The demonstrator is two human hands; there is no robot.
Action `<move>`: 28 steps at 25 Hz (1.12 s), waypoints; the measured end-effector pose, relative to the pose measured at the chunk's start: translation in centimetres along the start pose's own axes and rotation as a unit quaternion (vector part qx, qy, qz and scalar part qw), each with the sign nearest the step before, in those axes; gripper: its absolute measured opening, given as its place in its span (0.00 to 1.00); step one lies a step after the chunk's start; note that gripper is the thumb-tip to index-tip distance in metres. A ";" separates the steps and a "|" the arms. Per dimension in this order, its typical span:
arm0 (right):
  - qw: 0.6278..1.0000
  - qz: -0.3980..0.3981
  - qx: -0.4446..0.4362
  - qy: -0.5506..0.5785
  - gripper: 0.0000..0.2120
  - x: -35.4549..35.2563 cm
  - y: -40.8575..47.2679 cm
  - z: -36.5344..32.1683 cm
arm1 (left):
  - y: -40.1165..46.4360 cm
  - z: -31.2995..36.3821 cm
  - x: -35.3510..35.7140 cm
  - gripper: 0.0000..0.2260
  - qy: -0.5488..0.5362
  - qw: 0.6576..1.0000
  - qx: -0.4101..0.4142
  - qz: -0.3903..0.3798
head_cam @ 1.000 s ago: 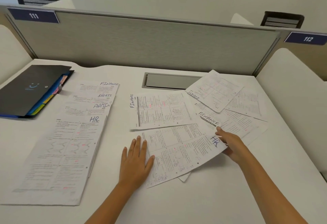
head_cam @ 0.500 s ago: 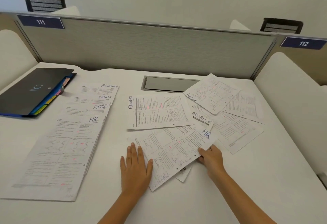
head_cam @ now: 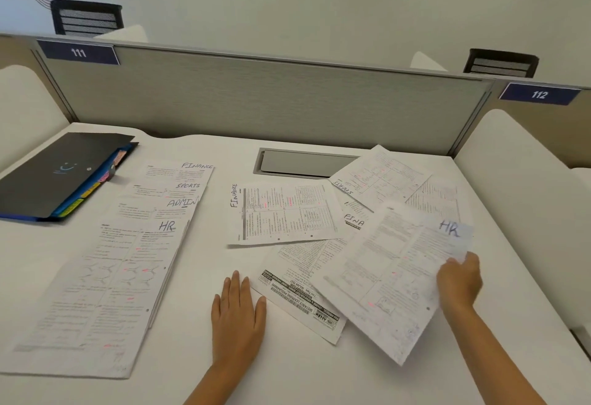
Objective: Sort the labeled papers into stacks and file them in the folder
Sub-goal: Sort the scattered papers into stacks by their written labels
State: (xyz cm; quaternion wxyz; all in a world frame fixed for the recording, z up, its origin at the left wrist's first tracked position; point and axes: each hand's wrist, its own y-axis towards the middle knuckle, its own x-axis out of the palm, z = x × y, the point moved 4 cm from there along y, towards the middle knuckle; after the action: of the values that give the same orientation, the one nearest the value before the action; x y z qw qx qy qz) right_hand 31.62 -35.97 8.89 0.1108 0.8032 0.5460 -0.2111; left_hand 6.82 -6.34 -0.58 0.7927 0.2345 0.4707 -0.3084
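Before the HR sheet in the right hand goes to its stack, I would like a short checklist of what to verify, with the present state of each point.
1. Right hand holds the HR sheet at its right edge: ok.
2. Only one sheet in that grip: cannot tell.
3. Label reads HR: ok.
4. HR stack on the left lies uncovered, label showing: ok.
5. Left hand lies flat on the table, between sheet and stack: not ok.
6. Loose sheet beneath is free of the lifted one: cannot tell.

Matt white desk (head_cam: 198, 372), printed paper sheets (head_cam: 287, 212), grey cloth partition (head_cam: 256, 100).
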 end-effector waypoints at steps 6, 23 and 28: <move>0.996 0.036 -0.047 0.063 0.12 -2.2 1.7 -2.8 | 0.4 0.5 -0.6 0.33 -0.042 0.998 -0.039 -0.019; 0.923 -0.381 -0.029 0.046 0.04 14.4 -15.5 -3.9 | 5.5 -3.7 -7.5 0.09 -0.458 0.862 -0.122 -0.183; 0.907 -0.419 -0.008 -0.045 0.03 16.1 -16.3 -4.0 | 7.4 -6.5 -9.4 0.08 -0.429 0.872 -0.119 -0.202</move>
State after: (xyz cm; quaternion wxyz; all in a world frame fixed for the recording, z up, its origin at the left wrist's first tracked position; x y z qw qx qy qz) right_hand 22.50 -14.76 5.88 0.0429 0.4897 0.8280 -0.2698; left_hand 4.69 5.66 5.52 0.8590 -0.1174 0.1546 -0.4738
